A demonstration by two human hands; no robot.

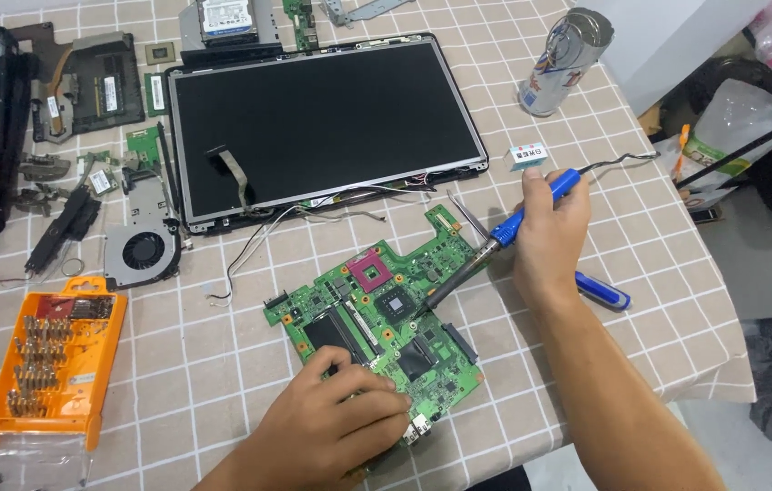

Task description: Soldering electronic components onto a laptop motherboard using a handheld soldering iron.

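A green laptop motherboard (377, 314) lies flat on the checked tablecloth near the front edge. My left hand (327, 427) rests palm-down on its near corner, pressing it to the table. My right hand (549, 232) grips the blue handle of a soldering iron (495, 238) like a pen. The iron's dark tip touches the board beside a black square chip (397, 303). Its cord runs off to the right. A pair of tweezers (468, 214) lies just beyond the iron's shaft.
A bare laptop screen panel (322, 123) lies behind the board. A cooling fan (140, 250), an orange bit set (54, 364), other laptop parts (85, 86), a dented can (563, 59), a blue-handled tool (602, 291) and a small box (528, 155) surround it. The table edge runs at right.
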